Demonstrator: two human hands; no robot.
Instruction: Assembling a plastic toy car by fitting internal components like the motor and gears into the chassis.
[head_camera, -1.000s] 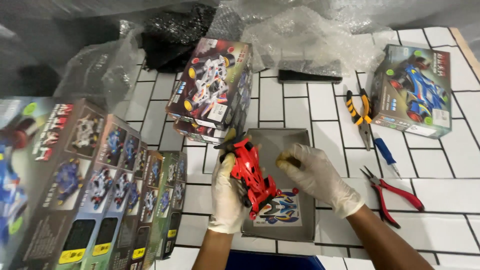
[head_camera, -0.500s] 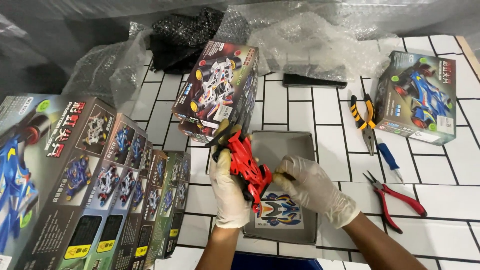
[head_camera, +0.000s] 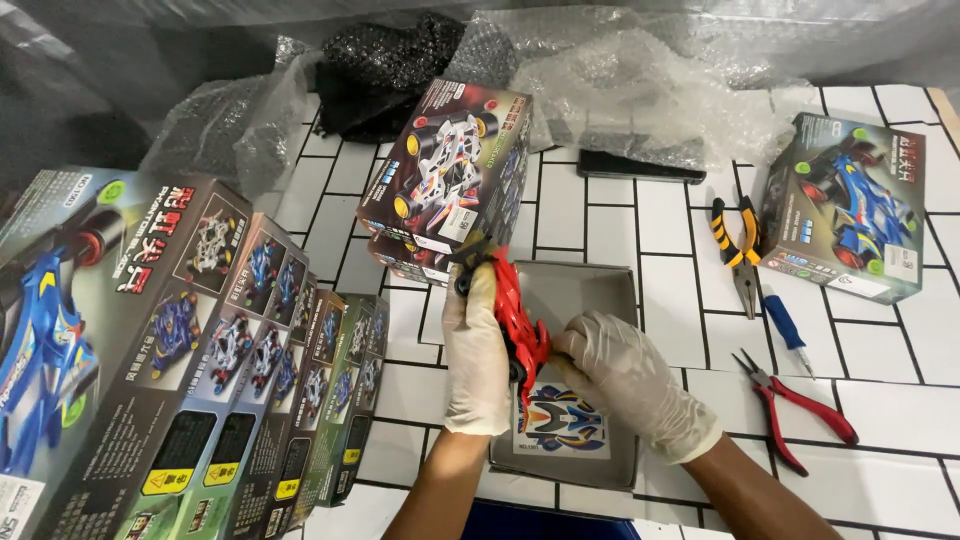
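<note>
Both my hands wear white gloves. My left hand (head_camera: 476, 350) grips a red toy race car (head_camera: 512, 316) by its side, holding it tilted above an open grey tray (head_camera: 588, 296). My right hand (head_camera: 625, 378) pinches the car's rear end from the right. A sticker sheet with a blue and orange car print (head_camera: 560, 420) lies in the tray under my hands. The car's black front wheel (head_camera: 470, 270) sits near the stacked boxes.
Two stacked toy car boxes (head_camera: 450, 185) stand behind the tray. A row of several boxes (head_camera: 200, 350) lines the left. Another box (head_camera: 845, 205) is at far right. Yellow-handled pliers (head_camera: 738, 245), a blue screwdriver (head_camera: 785, 325), red cutters (head_camera: 800, 405), a black phone (head_camera: 640, 165) and bubble wrap (head_camera: 650, 80) lie around.
The car has turned more upright and shifted slightly toward the boxes. My right hand moved from the car's side to its rear end.
</note>
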